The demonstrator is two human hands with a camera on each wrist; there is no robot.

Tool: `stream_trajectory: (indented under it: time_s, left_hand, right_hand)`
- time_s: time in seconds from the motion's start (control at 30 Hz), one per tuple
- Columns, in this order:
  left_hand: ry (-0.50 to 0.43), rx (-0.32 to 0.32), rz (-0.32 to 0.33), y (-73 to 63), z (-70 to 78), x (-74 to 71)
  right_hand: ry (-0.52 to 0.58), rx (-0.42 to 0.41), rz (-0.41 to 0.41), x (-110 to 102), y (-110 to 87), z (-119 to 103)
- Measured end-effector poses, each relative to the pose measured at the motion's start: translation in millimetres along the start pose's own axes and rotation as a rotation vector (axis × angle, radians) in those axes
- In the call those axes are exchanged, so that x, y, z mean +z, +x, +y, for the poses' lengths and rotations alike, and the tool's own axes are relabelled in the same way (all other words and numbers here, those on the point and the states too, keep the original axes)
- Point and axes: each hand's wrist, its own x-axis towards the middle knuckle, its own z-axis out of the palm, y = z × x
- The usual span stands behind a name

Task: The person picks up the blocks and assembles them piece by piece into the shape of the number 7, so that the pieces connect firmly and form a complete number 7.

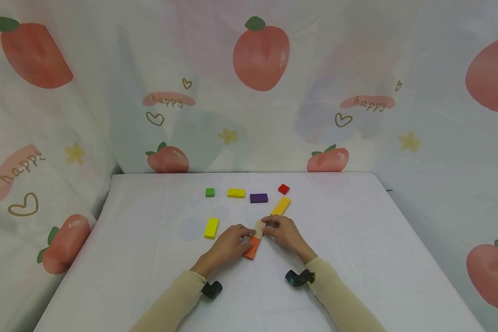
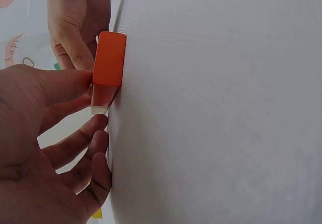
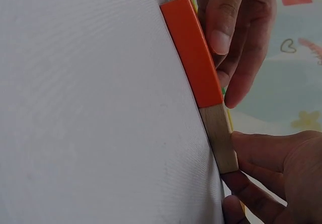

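On the white table an orange block (image 1: 251, 249) and a plain wooden block (image 1: 259, 228) lie end to end in a slanting line. My left hand (image 1: 230, 242) holds the orange block from its left side, the thumb against it. Fingers of my right hand (image 1: 287, 234) pinch the wooden block near its far end. In the right wrist view the orange block (image 3: 192, 53) meets the wooden block (image 3: 219, 139) with no visible gap. Just beyond the right fingertips, an amber-yellow block (image 1: 281, 205) continues roughly the same line.
Toward the back lie a green block (image 1: 210, 192), a yellow block (image 1: 236, 193), a purple block (image 1: 259, 198) and a small red block (image 1: 284, 189). Another yellow block (image 1: 211, 228) lies left of my left hand. A fruit-patterned curtain (image 1: 261, 124) hangs behind the table.
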Motion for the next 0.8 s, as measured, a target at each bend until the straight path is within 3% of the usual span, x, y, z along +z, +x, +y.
stream_trajectory:
  time_s: [0.47, 0.8]
  left_hand:
    - [-0.005, 0.013, 0.011, 1.1, -3.4, 1.5]
    - [-0.008, 0.027, 0.012, 0.1, -3.7, -0.2]
  right_hand:
    - [-0.012, 0.012, -0.046, -9.3, -4.3, -5.5]
    - [-0.006, -0.111, -0.022, -39.4, -8.0, -10.7]
